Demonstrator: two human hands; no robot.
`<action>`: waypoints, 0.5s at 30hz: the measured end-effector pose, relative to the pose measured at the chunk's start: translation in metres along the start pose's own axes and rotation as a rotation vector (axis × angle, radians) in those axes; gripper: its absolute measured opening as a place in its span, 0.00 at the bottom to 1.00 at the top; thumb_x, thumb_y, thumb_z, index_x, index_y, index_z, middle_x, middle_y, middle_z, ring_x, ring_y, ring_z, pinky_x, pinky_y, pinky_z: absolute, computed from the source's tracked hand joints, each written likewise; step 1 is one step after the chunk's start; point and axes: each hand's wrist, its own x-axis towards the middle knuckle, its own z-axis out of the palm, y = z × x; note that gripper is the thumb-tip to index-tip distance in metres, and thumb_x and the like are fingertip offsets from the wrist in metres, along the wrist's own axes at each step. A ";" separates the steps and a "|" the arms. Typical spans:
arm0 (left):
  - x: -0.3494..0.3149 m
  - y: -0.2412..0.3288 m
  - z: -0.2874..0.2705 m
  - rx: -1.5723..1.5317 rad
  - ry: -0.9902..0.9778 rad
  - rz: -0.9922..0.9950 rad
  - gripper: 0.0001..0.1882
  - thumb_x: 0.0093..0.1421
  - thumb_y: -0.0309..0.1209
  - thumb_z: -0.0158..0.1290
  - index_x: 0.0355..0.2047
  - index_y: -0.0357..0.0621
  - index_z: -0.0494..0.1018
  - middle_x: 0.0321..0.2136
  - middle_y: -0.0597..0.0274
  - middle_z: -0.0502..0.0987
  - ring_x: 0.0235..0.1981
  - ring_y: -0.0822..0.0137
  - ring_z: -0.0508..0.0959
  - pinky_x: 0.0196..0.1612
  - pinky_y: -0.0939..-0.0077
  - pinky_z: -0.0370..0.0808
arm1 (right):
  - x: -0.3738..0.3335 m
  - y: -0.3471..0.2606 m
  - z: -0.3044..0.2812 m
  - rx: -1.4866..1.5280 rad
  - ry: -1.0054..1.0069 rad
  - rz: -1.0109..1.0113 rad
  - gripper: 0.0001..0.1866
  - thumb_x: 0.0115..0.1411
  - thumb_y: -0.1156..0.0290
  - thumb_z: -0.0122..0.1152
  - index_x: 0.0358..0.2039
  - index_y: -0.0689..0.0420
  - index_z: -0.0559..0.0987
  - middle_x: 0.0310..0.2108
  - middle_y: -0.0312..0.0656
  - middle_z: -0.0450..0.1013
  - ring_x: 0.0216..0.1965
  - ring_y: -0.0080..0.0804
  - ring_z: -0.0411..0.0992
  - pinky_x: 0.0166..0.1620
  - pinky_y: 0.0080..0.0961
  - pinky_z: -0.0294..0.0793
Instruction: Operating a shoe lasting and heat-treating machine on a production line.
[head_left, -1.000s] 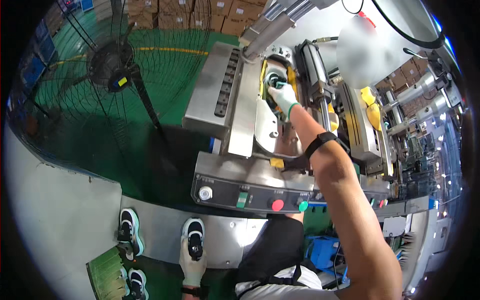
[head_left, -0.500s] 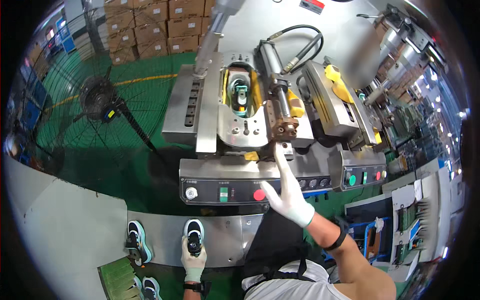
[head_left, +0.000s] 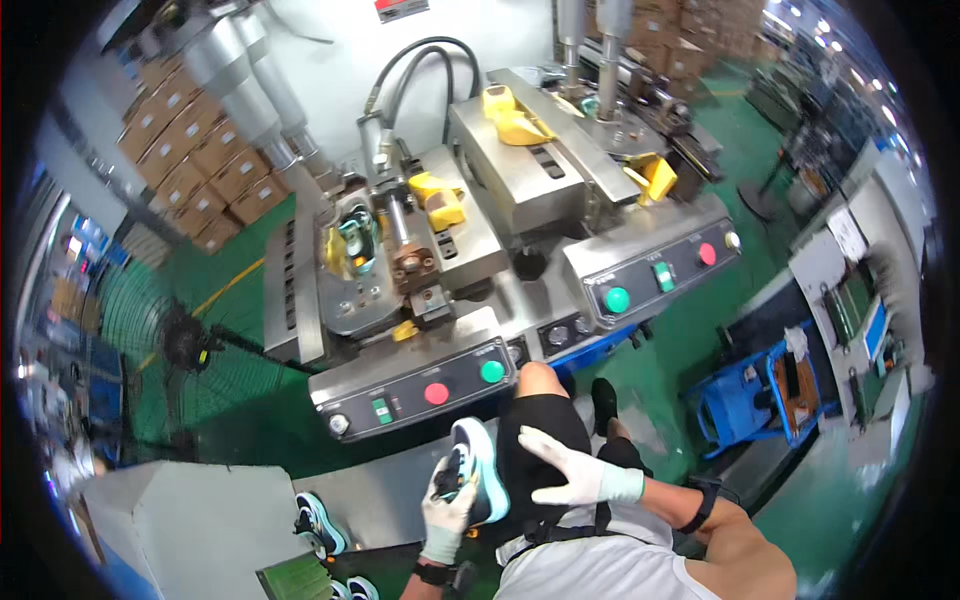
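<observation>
A black sneaker with a white and mint sole (head_left: pixel 480 475) is gripped in my left hand (head_left: pixel 446 520), which wears a white glove and closes around the upper. The shoe is tilted, its sole side facing right, just above the metal shelf's edge. My gloved right hand (head_left: pixel 578 472) hangs over my lap with thumb and fingers apart, holding nothing. In front is a steel pressing machine (head_left: pixel 360 320), and another mint-and-black shoe (head_left: pixel 357 238) sits inside its left station. A red button (head_left: pixel 436 394) and a green button (head_left: pixel 492 371) are on the panel nearest my hands.
One more sneaker (head_left: pixel 318 524) rests on the metal shelf (head_left: pixel 385 490), left of my hand, near a green slatted piece (head_left: pixel 292 578). The right station has its own button panel (head_left: pixel 655 275). A blue cart (head_left: pixel 745 400) stands at right, a caged fan (head_left: pixel 185 340) at left.
The view has swung to the right. My left hand has lifted the sneaker off the shelf and turned it. My right hand has drawn back from the machine's front toward my lap.
</observation>
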 end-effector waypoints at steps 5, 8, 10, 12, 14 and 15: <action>0.010 0.051 0.172 -0.015 -0.424 0.164 0.32 0.60 0.21 0.57 0.64 0.36 0.61 0.57 0.55 0.72 0.55 0.65 0.74 0.59 0.70 0.70 | -0.061 -0.011 0.006 -0.422 0.409 0.285 0.54 0.51 0.58 0.70 0.69 0.67 0.48 0.69 0.66 0.43 0.70 0.66 0.41 0.71 0.48 0.46; -0.010 0.080 0.251 -0.087 -0.827 0.146 0.34 0.59 0.21 0.55 0.66 0.34 0.57 0.55 0.54 0.73 0.48 0.68 0.77 0.52 0.76 0.73 | -0.096 0.025 -0.023 -0.548 1.154 0.233 0.53 0.49 0.68 0.71 0.68 0.69 0.49 0.66 0.64 0.51 0.68 0.65 0.49 0.69 0.46 0.52; -0.023 0.088 0.295 0.022 -1.030 0.580 0.35 0.58 0.21 0.56 0.65 0.31 0.58 0.57 0.53 0.72 0.38 0.72 0.76 0.46 0.78 0.75 | -0.123 0.008 -0.073 -0.603 1.512 0.164 0.49 0.53 0.72 0.68 0.69 0.68 0.48 0.66 0.60 0.53 0.67 0.55 0.54 0.67 0.43 0.56; -0.037 0.101 0.320 0.239 -1.294 0.720 0.36 0.53 0.20 0.58 0.63 0.28 0.60 0.60 0.42 0.67 0.57 0.56 0.73 0.59 0.68 0.69 | -0.170 0.029 -0.115 -0.146 1.760 -0.053 0.44 0.57 0.80 0.62 0.70 0.63 0.49 0.65 0.52 0.57 0.65 0.42 0.60 0.64 0.38 0.63; -0.046 0.100 0.335 0.203 -1.416 0.942 0.36 0.53 0.22 0.60 0.62 0.28 0.61 0.60 0.38 0.66 0.64 0.46 0.65 0.64 0.60 0.63 | -0.229 0.068 -0.181 -0.011 1.958 -0.217 0.41 0.58 0.88 0.57 0.70 0.58 0.52 0.63 0.45 0.62 0.60 0.34 0.66 0.61 0.31 0.68; -0.044 0.092 0.334 0.207 -1.436 0.928 0.35 0.54 0.23 0.61 0.61 0.28 0.61 0.60 0.37 0.67 0.62 0.42 0.67 0.64 0.57 0.64 | -0.261 0.085 -0.222 0.054 2.000 -0.347 0.41 0.58 0.89 0.57 0.70 0.56 0.54 0.61 0.43 0.64 0.59 0.33 0.67 0.60 0.29 0.68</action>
